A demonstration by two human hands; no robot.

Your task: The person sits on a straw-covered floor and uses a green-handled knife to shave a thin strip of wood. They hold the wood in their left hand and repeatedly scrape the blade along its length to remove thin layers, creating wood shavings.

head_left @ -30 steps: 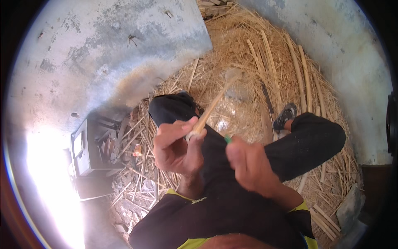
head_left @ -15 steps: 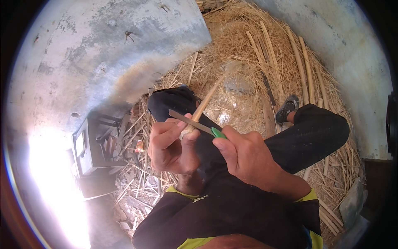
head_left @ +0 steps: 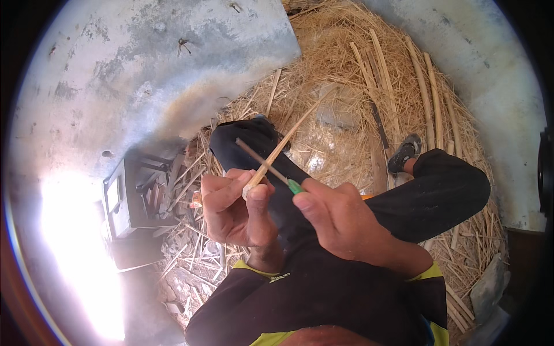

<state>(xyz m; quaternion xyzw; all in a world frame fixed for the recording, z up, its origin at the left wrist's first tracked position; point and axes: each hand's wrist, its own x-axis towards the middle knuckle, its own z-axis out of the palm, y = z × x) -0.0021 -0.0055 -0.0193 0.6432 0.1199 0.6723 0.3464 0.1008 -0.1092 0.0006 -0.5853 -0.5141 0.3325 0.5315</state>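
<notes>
In my left hand (head_left: 239, 210), the thumb and fingers close around the thick, pale end of a long tapering wooden stick (head_left: 284, 144). The stick slants up and away from me over my lap, and its thin end points at the straw. My right hand (head_left: 352, 222) is wrapped around the green handle of a file (head_left: 262, 160), a narrow, flat, dull metal strip. The file crosses the stick just beyond my left fingertips, with its tip out to the left. Whether the two touch cannot be made out.
My bent legs in dark trousers (head_left: 430, 187) frame the work. Straw and shavings (head_left: 340, 52) cover the floor, with long wooden strips (head_left: 424, 92) at the right. Pale walls (head_left: 144, 57) stand on both sides. A box-like case (head_left: 124, 196) sits at the left.
The file has turned from its flat side to a thinner edge-on view, and its tip has risen slightly. The stick's pale end has shifted a little left in my left fingers.
</notes>
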